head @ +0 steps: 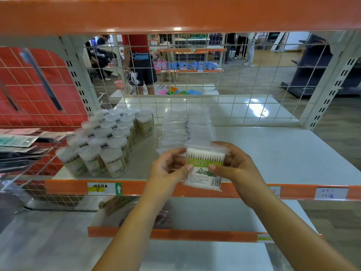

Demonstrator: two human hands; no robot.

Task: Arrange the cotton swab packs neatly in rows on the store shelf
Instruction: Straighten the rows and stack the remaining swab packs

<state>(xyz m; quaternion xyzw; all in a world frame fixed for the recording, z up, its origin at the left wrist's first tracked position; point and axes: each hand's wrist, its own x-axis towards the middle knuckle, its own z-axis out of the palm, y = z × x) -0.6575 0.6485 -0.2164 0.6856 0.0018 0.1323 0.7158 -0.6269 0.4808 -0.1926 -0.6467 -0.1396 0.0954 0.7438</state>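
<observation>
Together, left hand (169, 166) and right hand (235, 166) pinching cotton swab pack (205, 167), fingers curled round its sides

Both thumbs cover part of the cotton swab pack (205, 169) label; rear packs (185, 126) blur.

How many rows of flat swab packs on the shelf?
2: a left row and a right row, side by side behind the pack held in both hands. Packs within each overlap, so not countable.
</observation>
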